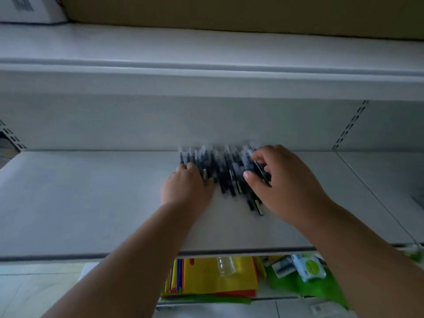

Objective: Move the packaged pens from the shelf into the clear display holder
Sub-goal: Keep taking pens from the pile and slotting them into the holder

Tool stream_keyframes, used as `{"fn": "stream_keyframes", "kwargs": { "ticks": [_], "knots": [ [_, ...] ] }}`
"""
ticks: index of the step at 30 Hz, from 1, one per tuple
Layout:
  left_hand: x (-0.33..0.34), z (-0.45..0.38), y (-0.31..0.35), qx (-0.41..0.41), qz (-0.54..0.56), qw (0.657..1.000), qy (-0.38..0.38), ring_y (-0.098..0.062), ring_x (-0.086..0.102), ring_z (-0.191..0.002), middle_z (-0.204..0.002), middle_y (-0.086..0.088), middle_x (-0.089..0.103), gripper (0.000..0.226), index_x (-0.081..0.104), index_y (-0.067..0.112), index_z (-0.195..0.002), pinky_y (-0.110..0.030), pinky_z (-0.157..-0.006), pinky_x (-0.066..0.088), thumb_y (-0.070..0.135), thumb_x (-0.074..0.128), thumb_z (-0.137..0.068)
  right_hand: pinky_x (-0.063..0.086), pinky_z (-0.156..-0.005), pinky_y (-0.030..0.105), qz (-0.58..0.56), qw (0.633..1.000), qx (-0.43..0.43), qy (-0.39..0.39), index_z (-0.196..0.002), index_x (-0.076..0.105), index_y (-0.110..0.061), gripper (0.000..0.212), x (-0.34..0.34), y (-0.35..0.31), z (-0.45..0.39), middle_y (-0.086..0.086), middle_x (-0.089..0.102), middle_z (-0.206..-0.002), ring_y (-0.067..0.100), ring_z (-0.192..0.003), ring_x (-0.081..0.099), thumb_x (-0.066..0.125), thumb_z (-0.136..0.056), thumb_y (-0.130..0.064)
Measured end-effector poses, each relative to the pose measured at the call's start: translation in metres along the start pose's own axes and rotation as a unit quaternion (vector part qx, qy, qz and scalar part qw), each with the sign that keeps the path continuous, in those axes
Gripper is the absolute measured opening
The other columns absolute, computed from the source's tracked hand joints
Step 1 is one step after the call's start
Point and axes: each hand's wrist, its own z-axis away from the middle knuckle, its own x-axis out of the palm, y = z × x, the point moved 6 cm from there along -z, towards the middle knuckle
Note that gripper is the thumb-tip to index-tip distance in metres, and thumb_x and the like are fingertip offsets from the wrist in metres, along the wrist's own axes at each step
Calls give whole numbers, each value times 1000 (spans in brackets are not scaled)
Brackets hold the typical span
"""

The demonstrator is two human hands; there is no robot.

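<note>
A heap of dark packaged pens (226, 171) lies near the back of a white shelf (91, 198), blurred by motion. My left hand (187, 185) rests on the heap's left side with its fingers curled over the pens there. My right hand (282, 180) is at the heap's right side, thumb and fingers pinching a few pens. No clear display holder is in view.
The shelf's back panel (160, 125) rises just behind the pens. An upper shelf (206, 65) carries a cardboard box (229, 12). Below the shelf's front edge lie coloured folders (213, 281), a plastic bottle (226, 266) and small packets (307, 267).
</note>
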Motion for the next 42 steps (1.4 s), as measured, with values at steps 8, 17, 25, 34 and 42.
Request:
{"fn": "stream_keyframes", "kwargs": {
  "ticks": [8, 17, 25, 34, 42],
  "knots": [
    [3, -17, 3, -1, -48, 999, -14, -32, 64, -90, -105, -13, 64, 36, 60, 9, -108, -32, -65, 46, 39, 47, -93, 48, -77, 35, -12, 999, -6, 44, -110, 55, -23, 29, -5, 11, -4, -4, 56, -103, 16, -90, 55, 57, -88, -42],
    [-20, 9, -8, 21, 30, 999, 39, -36, 58, -80, -94, -12, 63, 31, 57, 16, -95, -33, -61, 40, 39, 37, -99, 37, -71, 25, -15, 999, 35, 24, -104, 57, -22, 20, 7, 25, 3, -11, 51, -93, 9, -79, 47, 61, -91, -36],
    [-17, 68, -1, 86, 387, 918, -36, -14, 40, -48, -55, 4, 46, 29, 48, 23, -72, -36, -49, 33, 33, 44, -98, 38, -62, 29, 81, 977, 154, -127, -95, 52, -22, 21, 54, 33, 19, -6, 54, -82, 18, -79, 53, 56, -93, -43],
    [-7, 83, -10, 73, 544, 826, -128, -18, 31, -56, -59, 8, 37, 20, 49, 38, -67, -42, -57, 27, 48, 46, -85, 30, -54, 25, 121, 964, 191, -142, -81, 45, -15, 16, 62, 20, 20, -3, 45, -72, 17, -66, 47, 51, -95, -13],
    [-5, 91, 7, 76, 556, 819, -121, -19, 32, -58, -60, 8, 38, 22, 51, 36, -67, -42, -57, 27, 42, 46, -88, 45, -53, 28, -158, 966, 203, -19, -92, 49, -22, 12, 18, 34, 39, 0, 60, -83, 20, -69, 59, 61, -91, -21]
  ]
}}
